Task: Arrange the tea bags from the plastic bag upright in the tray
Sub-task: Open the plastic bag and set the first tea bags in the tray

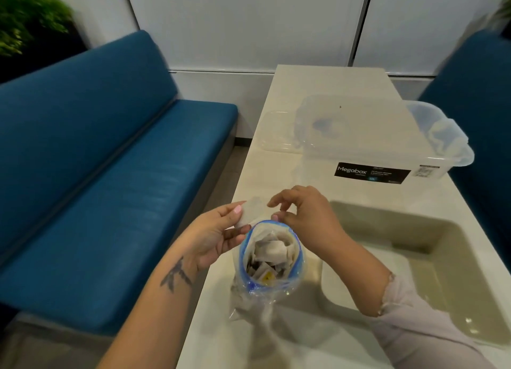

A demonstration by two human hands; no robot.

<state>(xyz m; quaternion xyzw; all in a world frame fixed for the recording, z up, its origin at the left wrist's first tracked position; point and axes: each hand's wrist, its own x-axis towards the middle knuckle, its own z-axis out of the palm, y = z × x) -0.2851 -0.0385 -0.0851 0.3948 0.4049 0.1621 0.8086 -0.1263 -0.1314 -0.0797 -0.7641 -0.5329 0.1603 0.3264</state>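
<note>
Tea bag (pixel 253 211), a single pale sachet, is held above the mouth of the plastic bag (pixel 269 258), pinched at its near left edge between the thumb and fingers of the left hand (pixel 218 236). The right hand (pixel 301 216) has its fingertips at the sachet's other edge; whether it truly grips or only steadies is blurred, though it looks like a light pinch. Judging by its look, the sachet is very light, thin and limp, easily creased, so an edge pinch suits it. Its long axis seems to run hand to hand, roughly level, flat face toward the camera; it would need turning on edge to stand upright. Below the hands, the plastic bag stands open on the desk (pixel 326 81), more sachets jumbled inside. Right of the right hand lies the beige tray (pixel 467 247), no sachets visible in it.
</note>
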